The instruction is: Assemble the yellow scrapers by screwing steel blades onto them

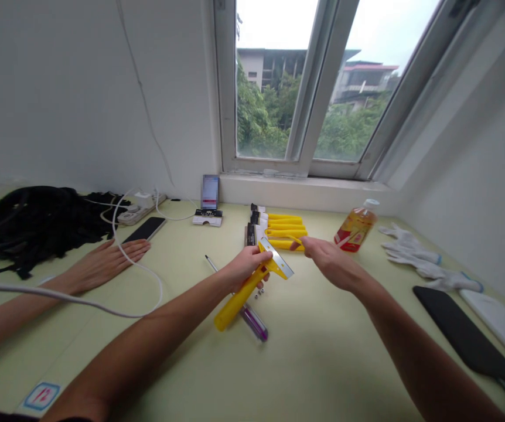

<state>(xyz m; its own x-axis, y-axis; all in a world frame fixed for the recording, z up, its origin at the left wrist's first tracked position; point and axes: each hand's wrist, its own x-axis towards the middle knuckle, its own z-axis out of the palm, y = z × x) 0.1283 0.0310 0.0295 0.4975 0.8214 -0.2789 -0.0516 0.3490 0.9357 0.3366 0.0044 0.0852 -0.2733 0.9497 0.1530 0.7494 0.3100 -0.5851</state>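
left hand (246, 266): fingers closed around the yellow handle of a scraper (239, 299), its metal blade (277, 259) held above the counter (323, 357). right hand (325, 261): fingers pinching a thin yellow strip (295, 240) just beside the blade, in front of a row of yellow scrapers (285, 231).

One left hand (246, 266), one right hand (331, 264) (plus a co-worker's hand (103, 266)), one yellow scraper (244, 296), one bottle (355, 225)

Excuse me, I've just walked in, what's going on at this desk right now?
A person holds a yellow-handled scraper in their left hand, its metal blade up, while their right hand reaches toward the blade. More yellow scrapers lie in a row beyond. Another person's hand rests on the table nearby.
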